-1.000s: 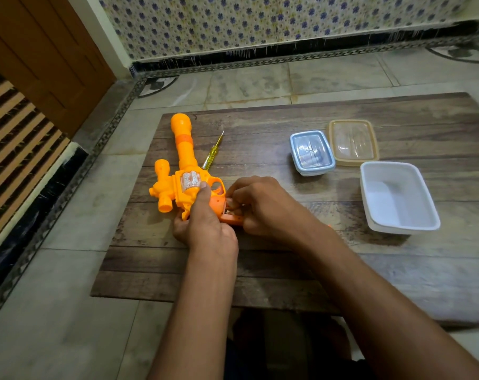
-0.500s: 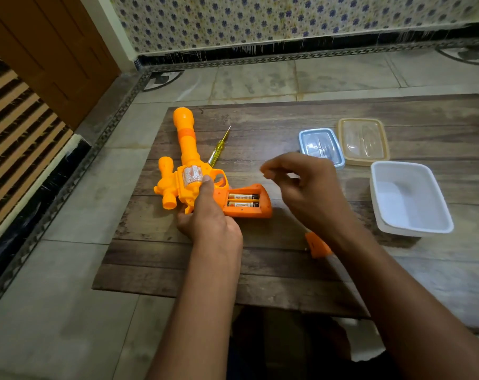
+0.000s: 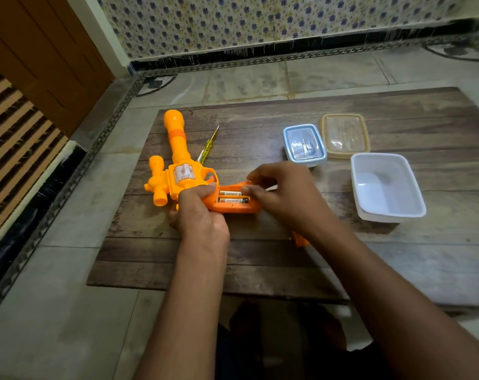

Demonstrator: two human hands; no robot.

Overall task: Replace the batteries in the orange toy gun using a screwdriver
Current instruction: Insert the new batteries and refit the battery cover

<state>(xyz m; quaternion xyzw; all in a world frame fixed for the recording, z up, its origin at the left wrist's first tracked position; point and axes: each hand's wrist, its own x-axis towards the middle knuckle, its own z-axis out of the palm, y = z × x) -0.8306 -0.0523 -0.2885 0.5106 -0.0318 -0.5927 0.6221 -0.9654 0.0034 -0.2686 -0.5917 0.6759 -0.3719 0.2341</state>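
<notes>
Two batteries [image 3: 231, 196] bare in toy gun [image 3: 183, 171], left hand [image 3: 198, 215] gripping it, right hand [image 3: 282, 193] seemingly pinching one battery's end.

Toy gun [image 3: 178, 171]: glossy, smooth orange plastic. Screwdriver [image 3: 207, 148]: translucent yellow plastic handle with a metal tip. Board [image 3: 260, 259]: matt, weathered wood grain; lidded boxes [image 3: 304, 145] and open tub [image 3: 386, 187] near its right edge: smooth plastic, clear lids.

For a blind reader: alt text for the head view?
A left hand holds an orange toy gun on a wooden table while the right hand reaches its open battery compartment; a screwdriver lies beside it.
</notes>
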